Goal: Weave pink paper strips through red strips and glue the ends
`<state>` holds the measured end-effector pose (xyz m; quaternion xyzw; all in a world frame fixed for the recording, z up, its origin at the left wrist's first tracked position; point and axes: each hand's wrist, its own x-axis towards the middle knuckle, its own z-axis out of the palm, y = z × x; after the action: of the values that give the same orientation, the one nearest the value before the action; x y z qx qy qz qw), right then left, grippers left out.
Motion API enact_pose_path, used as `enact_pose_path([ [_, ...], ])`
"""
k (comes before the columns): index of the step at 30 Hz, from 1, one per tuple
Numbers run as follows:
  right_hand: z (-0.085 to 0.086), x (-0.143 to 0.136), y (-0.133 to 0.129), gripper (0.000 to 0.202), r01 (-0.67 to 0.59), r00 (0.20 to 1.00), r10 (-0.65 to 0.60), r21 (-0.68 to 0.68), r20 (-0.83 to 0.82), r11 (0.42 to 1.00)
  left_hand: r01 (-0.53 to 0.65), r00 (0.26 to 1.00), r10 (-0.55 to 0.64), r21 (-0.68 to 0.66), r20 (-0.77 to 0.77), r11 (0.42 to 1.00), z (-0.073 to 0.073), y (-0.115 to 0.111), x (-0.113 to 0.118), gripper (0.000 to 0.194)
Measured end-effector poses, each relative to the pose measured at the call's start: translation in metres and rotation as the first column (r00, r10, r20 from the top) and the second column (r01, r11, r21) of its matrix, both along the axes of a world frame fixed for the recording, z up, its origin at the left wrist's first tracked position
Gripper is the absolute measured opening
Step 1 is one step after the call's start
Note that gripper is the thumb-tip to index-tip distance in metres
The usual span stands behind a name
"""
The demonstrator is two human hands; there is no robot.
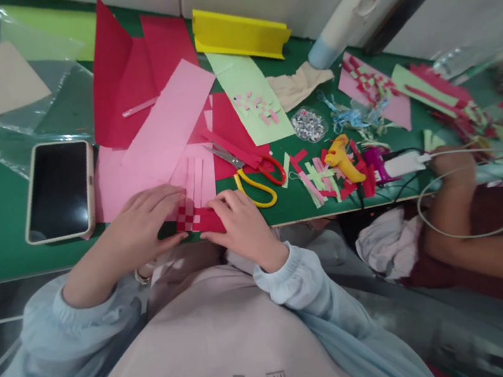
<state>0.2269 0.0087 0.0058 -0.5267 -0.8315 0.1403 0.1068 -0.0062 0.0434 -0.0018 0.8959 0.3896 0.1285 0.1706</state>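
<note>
A pink sheet cut into strips, with red paper woven through as a small checkerboard [187, 217], lies at the table's near edge. My left hand [141, 223] bends over its left side, fingers on the pink strips and thumb at the near edge of the weave, holding it. On the other side, my right hand [246, 228] pinches a red paper strip [208, 220] running into the weave. Scissors [256, 188] with yellow and red handles rest just beyond my right hand. Pink paper [167, 116] and red paper [125, 81] are spread behind the weave.
A phone [59, 192] lies left. Rightward are a dish of small beads [309, 125], paper scraps [315, 181], a yellow glue gun [344, 159] and a white cable [457, 151]. A bottle [348, 14] stands at the back. Another person's arm [456, 199] reaches in at right.
</note>
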Motion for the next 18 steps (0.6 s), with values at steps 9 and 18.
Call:
enact_pose_path([
  [9,-0.009,0.025,-0.02,0.053,-0.025,0.999,0.022,0.072,0.042,0.997,-0.133,0.986,0.145,0.125,-0.088,0.983,0.002,-0.031,-0.001,0.044],
  [18,-0.025,0.042,-0.028,0.042,-0.087,0.996,0.085,0.198,0.017,0.976,-0.187,0.982,0.174,0.395,0.07,0.899,-0.023,-0.066,0.012,0.041],
])
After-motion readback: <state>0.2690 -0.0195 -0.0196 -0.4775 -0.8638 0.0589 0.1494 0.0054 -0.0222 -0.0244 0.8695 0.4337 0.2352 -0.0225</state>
